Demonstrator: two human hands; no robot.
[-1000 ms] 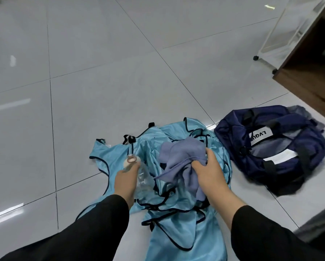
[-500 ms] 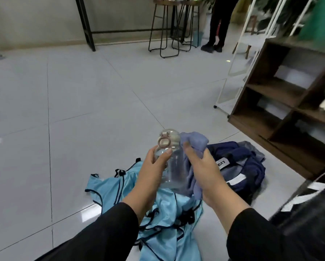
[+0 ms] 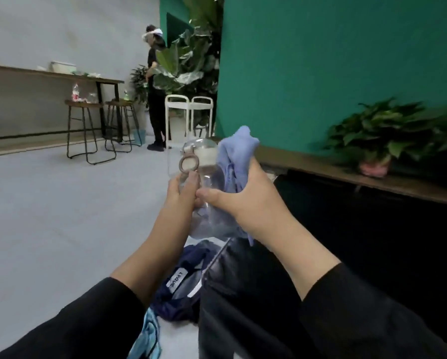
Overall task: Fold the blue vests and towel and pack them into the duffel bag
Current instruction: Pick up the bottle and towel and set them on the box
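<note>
Both hands up at chest height: left hand (image 3: 182, 191) grips clear bottle (image 3: 191, 164), right hand (image 3: 245, 200) bunches soft, limp towel (image 3: 236, 151) w/ it—best regripped by corners; duffel bag (image 3: 180, 281) on floor below.

Looks like an office lounge or studio-type common room, not a home. Pale tiled floor (image 3: 48, 229) running wide and open, plain grey wall (image 3: 61, 35) on the left, big teal-painted wall (image 3: 333, 60) on the right. Long wooden bar-height desk (image 3: 61, 75) against the grey wall with two metal-legged stools (image 3: 85, 130) tucked under it, some small clutter on top. Tall leafy plants (image 3: 188, 55) bunched in the corner, a potted plant (image 3: 380, 136) on a low wooden shelf (image 3: 346, 174) along the teal wall. White metal trolley (image 3: 188, 117) parked near the corner. Another person (image 3: 156, 99) in black standing over there, wearing a head-mounted rig too.
</note>
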